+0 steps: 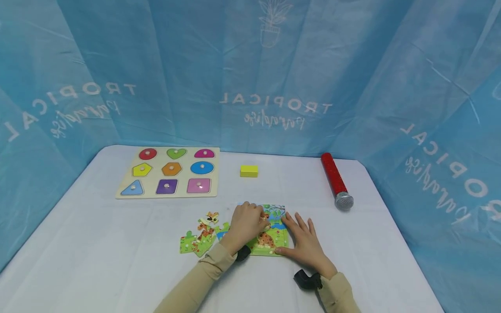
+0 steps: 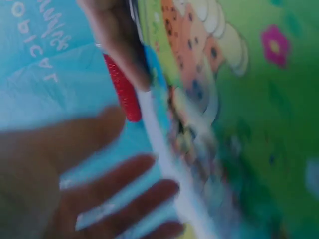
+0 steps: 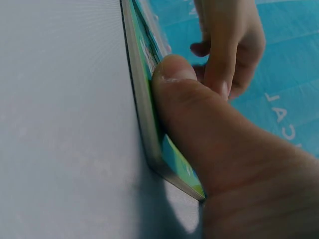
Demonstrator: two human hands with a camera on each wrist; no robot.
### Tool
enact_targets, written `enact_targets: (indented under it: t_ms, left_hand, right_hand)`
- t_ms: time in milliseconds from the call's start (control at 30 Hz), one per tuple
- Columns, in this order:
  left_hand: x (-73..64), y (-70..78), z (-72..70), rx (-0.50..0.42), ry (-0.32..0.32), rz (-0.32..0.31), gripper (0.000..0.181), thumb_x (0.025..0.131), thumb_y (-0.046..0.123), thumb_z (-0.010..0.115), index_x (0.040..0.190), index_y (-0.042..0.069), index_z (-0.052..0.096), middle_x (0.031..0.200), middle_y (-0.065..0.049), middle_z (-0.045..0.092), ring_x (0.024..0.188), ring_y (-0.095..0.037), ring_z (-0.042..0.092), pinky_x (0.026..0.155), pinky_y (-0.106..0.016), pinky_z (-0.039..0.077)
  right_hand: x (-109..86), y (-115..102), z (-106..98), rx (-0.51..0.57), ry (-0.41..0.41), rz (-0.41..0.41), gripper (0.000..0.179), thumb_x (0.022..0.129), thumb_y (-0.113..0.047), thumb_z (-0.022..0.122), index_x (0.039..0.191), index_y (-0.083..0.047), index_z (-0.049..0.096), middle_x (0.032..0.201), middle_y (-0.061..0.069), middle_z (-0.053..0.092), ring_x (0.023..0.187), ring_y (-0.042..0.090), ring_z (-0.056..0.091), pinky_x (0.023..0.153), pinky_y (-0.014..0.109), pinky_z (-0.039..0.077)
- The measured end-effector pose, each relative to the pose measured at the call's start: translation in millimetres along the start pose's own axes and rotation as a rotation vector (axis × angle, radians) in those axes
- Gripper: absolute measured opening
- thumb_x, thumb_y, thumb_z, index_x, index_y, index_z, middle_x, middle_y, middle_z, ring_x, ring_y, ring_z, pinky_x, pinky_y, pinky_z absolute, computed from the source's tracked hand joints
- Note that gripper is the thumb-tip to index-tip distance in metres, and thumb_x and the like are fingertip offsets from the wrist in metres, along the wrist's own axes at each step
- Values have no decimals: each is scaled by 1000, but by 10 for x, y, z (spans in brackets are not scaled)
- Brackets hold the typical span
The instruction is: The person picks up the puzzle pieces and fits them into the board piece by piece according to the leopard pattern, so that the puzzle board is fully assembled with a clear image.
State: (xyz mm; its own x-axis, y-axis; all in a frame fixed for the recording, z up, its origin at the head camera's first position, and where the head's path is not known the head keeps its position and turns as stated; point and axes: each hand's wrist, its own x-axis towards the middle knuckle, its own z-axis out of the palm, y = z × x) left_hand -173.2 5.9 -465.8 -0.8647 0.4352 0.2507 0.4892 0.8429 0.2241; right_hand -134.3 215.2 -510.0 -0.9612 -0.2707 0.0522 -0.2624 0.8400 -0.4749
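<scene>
A jigsaw puzzle board (image 1: 274,250) with a leopard on green grass lies on the table before me. My left hand (image 1: 246,221) is over its left part, hiding that area. In the left wrist view, the left fingers (image 2: 124,172) look loosely spread and blurred, and I see nothing held between them. My right hand (image 1: 305,243) rests at the board's right side with fingers spread. Its thumb (image 3: 194,104) presses on the board's near edge. Several loose puzzle pieces (image 1: 203,245) lie left of the board, some overlapping.
A wooden shape board (image 1: 168,193) with knobbed coloured shapes lies at the back left. Behind the puzzle sits a yellow block (image 1: 248,171). A red microphone (image 1: 334,178) lies at the back right. Blue curtain (image 1: 250,65) borders the white table (image 1: 98,261).
</scene>
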Motion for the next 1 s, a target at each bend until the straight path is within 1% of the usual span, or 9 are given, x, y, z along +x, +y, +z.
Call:
enact_targets:
  t_ms: [67,133,233,300,400,600,700,867,1000]
  left_hand:
    - [-58,0,-38,55,-64,82,34,86,46,69,106,19,71,106,0,69,97,-20,63,84,-39,51]
    - [-107,2,-55,80,-147,164,49,87,51,65,125,19,65,130,-1,62,120,-23,57,98,-46,47]
    - [-137,12,-53,93,-248,230,65,87,57,59,139,18,54,147,-2,49,138,-25,43,109,-51,38]
    - [-134,18,-44,91,-286,236,70,87,59,57,143,18,50,151,-2,45,142,-26,38,112,-53,34]
    - [-105,23,-31,80,-324,234,67,90,57,55,144,18,48,153,-1,42,144,-25,35,114,-52,31]
    - [-40,28,-36,14,-395,230,61,95,49,54,146,17,45,155,-2,39,146,-23,32,117,-48,28]
    - [-26,17,-38,-18,-419,224,61,96,47,54,147,16,43,156,-2,37,146,-22,31,118,-47,27]
    - [2,-19,-27,-60,-423,242,59,96,44,54,147,14,44,155,-2,38,145,-22,34,117,-48,28]
    - [19,-61,-1,-28,-399,270,56,97,42,53,145,15,46,154,-2,40,143,-21,37,116,-46,31]
  right_hand:
    - [3,3,-9,3,-2,0,92,72,-52,79,147,-12,42,157,9,33,148,39,21,117,63,1]
    - [6,8,-14,1,0,-3,92,72,-51,79,147,-12,42,157,9,33,148,39,21,117,63,1]
    - [16,22,-8,-9,7,-6,91,73,-51,79,147,-12,42,157,8,33,148,38,21,117,62,1]
    - [18,27,0,-9,9,-14,91,73,-51,78,147,-12,42,157,8,33,148,38,21,117,63,2]
    - [12,28,10,3,17,-27,92,73,-52,78,147,-11,43,157,9,34,147,39,22,116,64,3]
    - [1,30,26,0,28,-38,93,71,-53,78,146,-11,43,156,9,35,147,39,23,115,65,4]
    - [1,28,27,7,14,-27,93,72,-53,78,148,-13,41,157,7,33,148,38,21,116,63,2]
    - [0,34,32,9,16,-23,92,72,-52,78,147,-13,42,157,8,34,148,38,20,116,63,2]
    - [8,38,47,4,40,-46,91,71,-52,79,145,-11,45,155,10,37,146,40,24,115,65,4]
